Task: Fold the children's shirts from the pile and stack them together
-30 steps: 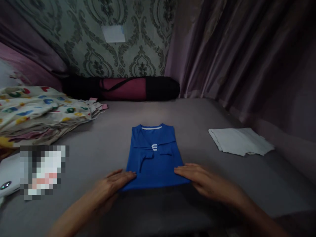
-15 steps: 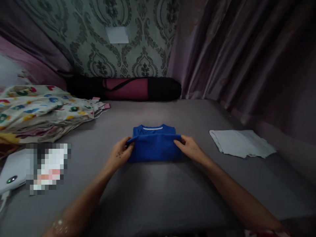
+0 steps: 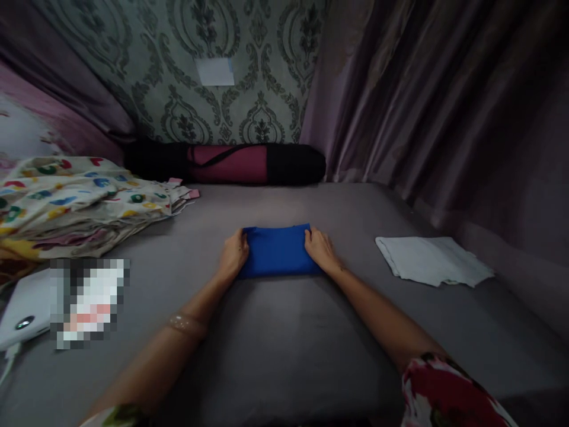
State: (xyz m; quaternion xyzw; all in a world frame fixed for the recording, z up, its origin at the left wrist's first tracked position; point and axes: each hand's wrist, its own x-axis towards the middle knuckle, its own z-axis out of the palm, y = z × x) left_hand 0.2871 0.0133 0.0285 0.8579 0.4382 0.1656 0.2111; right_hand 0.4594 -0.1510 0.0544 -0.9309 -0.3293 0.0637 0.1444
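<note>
A blue shirt (image 3: 280,252), folded into a flat rectangle, lies on the grey bed sheet (image 3: 275,332) in the middle of the head view. My left hand (image 3: 234,254) pinches its far left corner between thumb and fingers. At the far right corner, my right hand (image 3: 320,248) grips the cloth the same way. The folded-over layer covers the neckline, which is hidden now. Both forearms reach in from the lower edge of the view.
To the right lies a folded pale cloth (image 3: 433,260). On the left are a pile of patterned fabric (image 3: 84,187) and a white device (image 3: 29,305) with a cable, beside a blurred item. A long black and maroon bag (image 3: 231,163) lies along the wall.
Both hands have moved away from me, carrying the shirt's near edge over to its far edge. The white-trimmed neckline that showed before is covered.
</note>
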